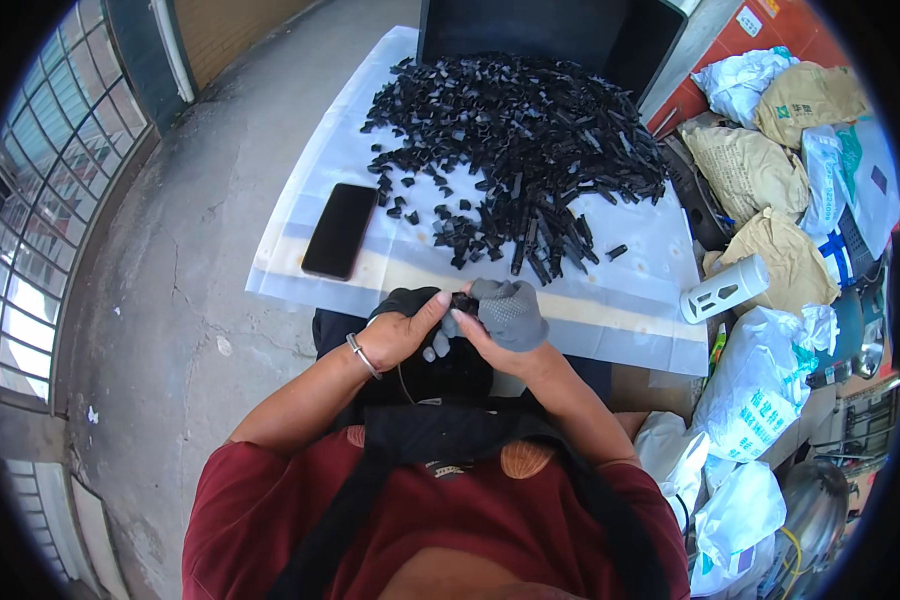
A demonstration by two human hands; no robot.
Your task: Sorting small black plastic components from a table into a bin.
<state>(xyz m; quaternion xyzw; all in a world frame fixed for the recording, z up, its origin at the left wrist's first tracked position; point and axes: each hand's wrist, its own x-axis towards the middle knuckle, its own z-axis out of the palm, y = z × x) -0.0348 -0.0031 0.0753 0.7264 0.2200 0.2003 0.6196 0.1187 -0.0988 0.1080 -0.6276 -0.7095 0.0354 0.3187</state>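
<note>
My left hand, with a metal bangle at its wrist, and my right hand meet at the near edge of the table. Both wear grey gloves that leave thumbs bare. Between their fingertips they pinch a small black piece, mostly hidden by the fingers. Just beyond lies a wide heap of small black plastic-looking parts, some short and chipped, others long and narrow. A single loose part sits apart on the right. Left of the heap rests a dark-screened phone.
A pale sheet covers the table. Behind the heap stands a large black bin. A white slotted cylinder is at the right edge, beside brown sacks and white bags. A barred window lines the left.
</note>
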